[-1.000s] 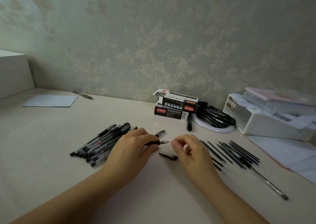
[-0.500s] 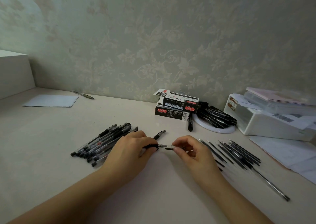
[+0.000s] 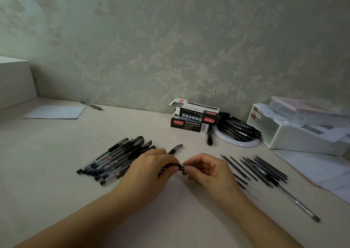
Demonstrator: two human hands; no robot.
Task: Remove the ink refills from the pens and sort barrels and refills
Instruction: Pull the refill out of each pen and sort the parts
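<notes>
Both hands meet mid-bench on one pen (image 3: 175,166) — left hand (image 3: 149,169) fingers wrapped round its barrel, right hand (image 3: 206,169) fingers pinching the tip end. Refills (image 3: 255,167) lie fanned right (roughly a dozen); a pile of pens (image 3: 113,157) waits left — perhaps halfway.

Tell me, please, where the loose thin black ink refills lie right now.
In the head view, the thin black ink refills lie fanned on the pale desk, just beyond the right hand.
</notes>
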